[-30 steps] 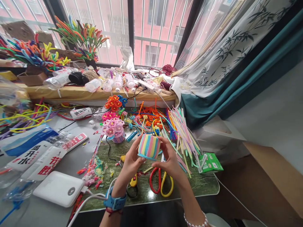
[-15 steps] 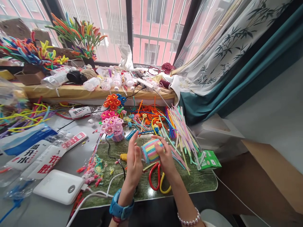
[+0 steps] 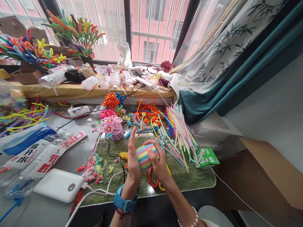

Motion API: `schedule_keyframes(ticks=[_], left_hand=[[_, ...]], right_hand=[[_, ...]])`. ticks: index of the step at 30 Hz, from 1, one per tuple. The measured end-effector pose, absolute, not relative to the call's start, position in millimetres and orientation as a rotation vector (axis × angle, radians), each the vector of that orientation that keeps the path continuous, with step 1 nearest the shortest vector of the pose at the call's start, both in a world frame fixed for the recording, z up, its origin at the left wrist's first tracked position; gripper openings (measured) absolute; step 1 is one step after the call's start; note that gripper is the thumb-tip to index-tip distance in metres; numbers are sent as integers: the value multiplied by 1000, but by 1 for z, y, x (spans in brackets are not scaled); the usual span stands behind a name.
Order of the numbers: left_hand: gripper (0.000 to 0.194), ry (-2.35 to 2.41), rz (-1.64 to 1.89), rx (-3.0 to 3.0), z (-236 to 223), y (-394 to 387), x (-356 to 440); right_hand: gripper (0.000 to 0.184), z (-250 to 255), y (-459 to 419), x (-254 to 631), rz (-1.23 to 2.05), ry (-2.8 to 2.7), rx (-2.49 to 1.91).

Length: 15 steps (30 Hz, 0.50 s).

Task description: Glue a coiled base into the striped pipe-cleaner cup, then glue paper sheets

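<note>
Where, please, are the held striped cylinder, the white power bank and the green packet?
Striped cylinder (image 3: pixel 142 156): head view, on its striped side.
White power bank (image 3: pixel 58 185): head view, on its top face.
Green packet (image 3: pixel 209 157): head view, on its printed face.

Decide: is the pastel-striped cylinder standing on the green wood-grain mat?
No, the right hand's fingers hold the cylinder tilted above the mat.

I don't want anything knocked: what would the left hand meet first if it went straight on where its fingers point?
For the left hand, likely the pastel pieces. Its fingers seem raised and depth is unclear, so it may pass above them. The striped cup is beside its palm.
</note>
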<state>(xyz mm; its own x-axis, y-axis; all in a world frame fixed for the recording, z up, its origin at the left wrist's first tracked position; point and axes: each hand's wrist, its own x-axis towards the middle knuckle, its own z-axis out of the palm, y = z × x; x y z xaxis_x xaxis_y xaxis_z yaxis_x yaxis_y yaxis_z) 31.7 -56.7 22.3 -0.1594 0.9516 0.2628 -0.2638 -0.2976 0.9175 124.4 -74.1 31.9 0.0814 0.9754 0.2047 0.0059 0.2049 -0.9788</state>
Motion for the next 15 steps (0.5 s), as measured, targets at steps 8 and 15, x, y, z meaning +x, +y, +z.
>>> schedule_keyframes(ticks=[8, 15], left_hand=[[55, 853, 1668, 1228, 35, -61, 28], [54, 804, 1612, 908, 53, -65, 25]], right_hand=[[25, 30, -80, 124, 917, -1278, -985], [44, 35, -70, 142, 724, -1576, -630]])
